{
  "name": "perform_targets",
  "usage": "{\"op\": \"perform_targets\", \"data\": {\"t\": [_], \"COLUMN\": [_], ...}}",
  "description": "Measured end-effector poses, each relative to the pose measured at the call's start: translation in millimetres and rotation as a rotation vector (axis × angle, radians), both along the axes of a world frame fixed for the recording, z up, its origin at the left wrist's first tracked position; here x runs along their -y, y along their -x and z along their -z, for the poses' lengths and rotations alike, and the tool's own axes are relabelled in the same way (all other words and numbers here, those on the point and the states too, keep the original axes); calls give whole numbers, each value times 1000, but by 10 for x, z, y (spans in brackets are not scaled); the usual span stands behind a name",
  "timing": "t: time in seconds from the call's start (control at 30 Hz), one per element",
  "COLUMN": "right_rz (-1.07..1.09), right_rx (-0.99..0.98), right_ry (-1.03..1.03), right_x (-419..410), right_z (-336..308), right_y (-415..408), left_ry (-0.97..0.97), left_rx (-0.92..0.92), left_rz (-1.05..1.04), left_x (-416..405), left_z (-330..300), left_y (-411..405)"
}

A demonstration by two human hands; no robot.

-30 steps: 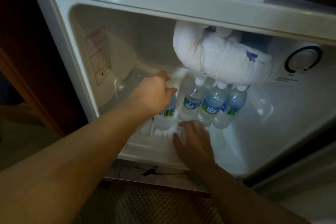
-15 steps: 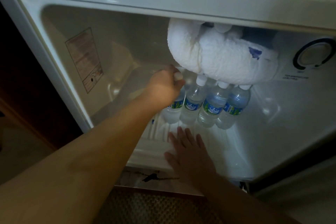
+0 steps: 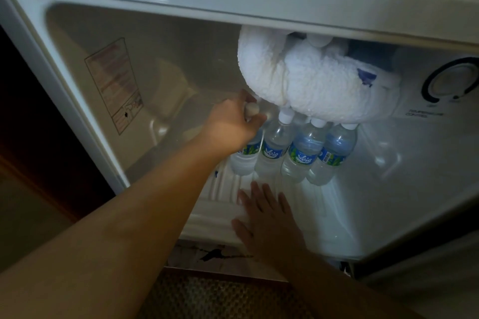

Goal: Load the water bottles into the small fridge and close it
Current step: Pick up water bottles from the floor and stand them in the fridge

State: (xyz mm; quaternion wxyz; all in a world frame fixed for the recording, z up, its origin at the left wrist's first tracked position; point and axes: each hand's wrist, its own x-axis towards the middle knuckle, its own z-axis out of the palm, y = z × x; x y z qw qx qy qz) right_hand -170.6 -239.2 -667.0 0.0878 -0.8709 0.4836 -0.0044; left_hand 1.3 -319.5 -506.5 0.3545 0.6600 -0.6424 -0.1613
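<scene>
The small white fridge stands open in front of me. Several clear water bottles with blue-green labels and white caps stand in a row on its ribbed floor. My left hand is closed around the neck and cap of the leftmost bottle, which stands at the left end of the row. My right hand lies flat with its fingers spread on the fridge floor just in front of the bottles, holding nothing.
A thick lump of frost hangs from the freezer box right above the bottle caps. A temperature dial sits at the upper right. A paper label is on the left inner wall. Woven matting covers the floor below.
My left hand has pushed its bottle further back and to the right, up against the row. My right hand has flattened out on the fridge floor. The view has moved closer.
</scene>
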Motion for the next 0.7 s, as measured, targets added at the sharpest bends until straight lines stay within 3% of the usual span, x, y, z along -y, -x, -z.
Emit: {"op": "perform_targets", "data": {"t": [0.2,0.3,0.37,0.5,0.7], "right_rz": [4,-36,-186,-549,-1102], "right_rx": [-60,38,158,358,625], "right_ry": [-28,53,124,6,82], "right_x": [23,18,-4,-248,-1013], "right_z": [-26,-238,-357,-739,-1035], "right_y": [-21,-131,-311,-893,-1903], "left_ry": [-62,-80,-95,-247,-363], "left_rx": [38,79,90,48,-92], "left_rz": [-70,-43,-7,20,-443], "left_x": [-334,-872,-1373,-2485,-4111], "left_z": [-100,-182,-263,-415,-689], "left_y": [2,-27,-181,-754,-1547]}}
